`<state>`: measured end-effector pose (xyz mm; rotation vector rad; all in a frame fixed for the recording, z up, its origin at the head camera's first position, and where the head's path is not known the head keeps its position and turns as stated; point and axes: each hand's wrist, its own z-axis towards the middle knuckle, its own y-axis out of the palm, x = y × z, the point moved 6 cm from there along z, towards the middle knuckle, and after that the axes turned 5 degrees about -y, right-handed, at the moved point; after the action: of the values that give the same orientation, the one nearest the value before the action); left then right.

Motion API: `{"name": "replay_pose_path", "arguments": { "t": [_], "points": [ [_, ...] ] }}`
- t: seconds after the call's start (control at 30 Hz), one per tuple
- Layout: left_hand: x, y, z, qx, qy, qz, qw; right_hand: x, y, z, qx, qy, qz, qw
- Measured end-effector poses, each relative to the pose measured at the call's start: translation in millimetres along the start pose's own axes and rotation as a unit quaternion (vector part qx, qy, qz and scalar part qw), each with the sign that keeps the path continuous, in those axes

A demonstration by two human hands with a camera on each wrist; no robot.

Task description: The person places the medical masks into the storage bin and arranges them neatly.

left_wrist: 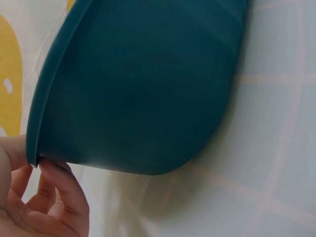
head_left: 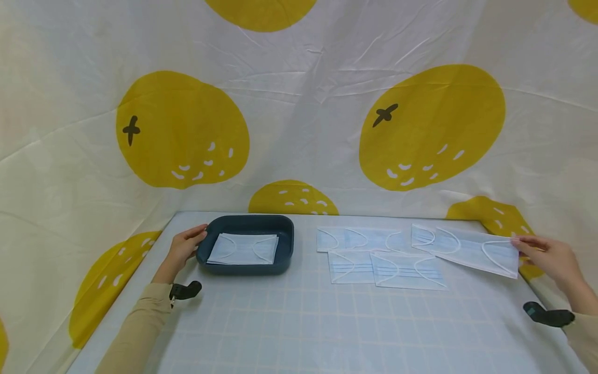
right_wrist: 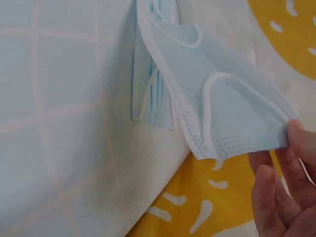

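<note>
At the left, my left hand (head_left: 184,246) pinches the left rim of a dark teal plastic tray (head_left: 243,269), thumb and fingers on either side of the lip in the left wrist view. A small stack of pale blue face masks (head_left: 245,248) with white ear loops lies inside the tray. Far to the right, my right hand (head_left: 551,255) pinches the upper right corner of another face mask (head_left: 472,248). In the right wrist view that held mask (right_wrist: 242,108) slopes up toward the fingertips, its near end raised above the table.
Several more face masks (head_left: 408,270) lie overlapping in two rows between the tray and my right hand. The table (head_left: 299,322) has a pale blue grid cover. Behind it hangs a white cloth (head_left: 303,130) with yellow fruit prints, which also drops along both sides.
</note>
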<state>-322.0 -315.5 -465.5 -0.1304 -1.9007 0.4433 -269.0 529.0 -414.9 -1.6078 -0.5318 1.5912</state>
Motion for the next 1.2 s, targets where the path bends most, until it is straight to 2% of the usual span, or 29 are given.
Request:
{"name": "replay_pose_path", "arguments": {
  "t": [0.2,0.43,0.7,0.97,1.2],
  "points": [
    [0.9,-0.5,-0.1,-0.003,-0.001,0.004,1.0000,4.8,7.2,-1.2,0.007,0.009,-0.002,0.9999],
    [1.4,0.1,-0.3,-0.004,0.000,0.005,1.0000,10.3,13.3,-5.8,0.038,0.050,-0.023,0.9978],
    [3.7,-0.4,-1.3,-0.008,0.002,0.002,1.0000,-0.4,7.3,-12.0,0.049,0.036,-0.029,0.9977],
    [5.1,0.3,-2.6,-0.014,0.002,-0.002,0.9999,-15.7,-1.1,-14.1,0.056,0.025,-0.008,0.9981],
    [4.6,0.7,-1.1,-0.013,0.004,-0.003,0.9999,-28.5,-6.6,-14.3,0.064,0.031,0.000,0.9975]
  ]
}}
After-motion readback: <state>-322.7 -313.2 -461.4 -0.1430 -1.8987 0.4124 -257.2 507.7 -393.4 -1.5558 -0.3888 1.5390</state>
